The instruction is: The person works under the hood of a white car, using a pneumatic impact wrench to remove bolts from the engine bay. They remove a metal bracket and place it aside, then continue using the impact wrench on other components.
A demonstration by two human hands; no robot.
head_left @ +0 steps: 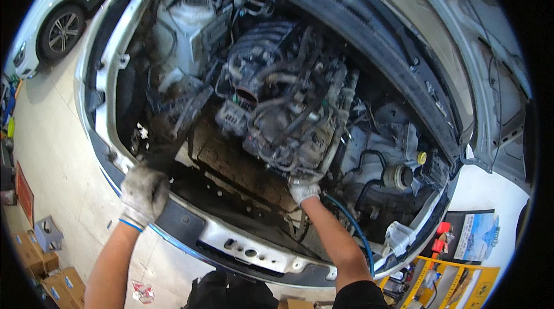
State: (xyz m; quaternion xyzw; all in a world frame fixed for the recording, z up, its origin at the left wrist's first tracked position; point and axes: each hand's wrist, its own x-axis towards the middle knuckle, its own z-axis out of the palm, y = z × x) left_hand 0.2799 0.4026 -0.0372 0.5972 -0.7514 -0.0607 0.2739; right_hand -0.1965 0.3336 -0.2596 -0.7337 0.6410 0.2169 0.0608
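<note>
My left hand [144, 196], in a soiled white knit glove with a blue cuff, rests at the front edge of the open engine bay. Its fingers curl over the car's front crossmember [254, 249]. My right hand [304, 191], also gloved, reaches in to the lower front end of the dark, dirty engine [288, 118]. Its fingers look closed, but what they hold is hidden by the hand and the engine's edge. A blue hose [353, 222] runs beside my right forearm.
A raised hood [496, 78] stands at the right. A reservoir with a yellow cap [422, 157] sits right of the engine. Near the lower right lies a yellow tray [456, 286] of tools. Cardboard boxes [66, 289] stand lower left; another white car [40, 17] is parked upper left.
</note>
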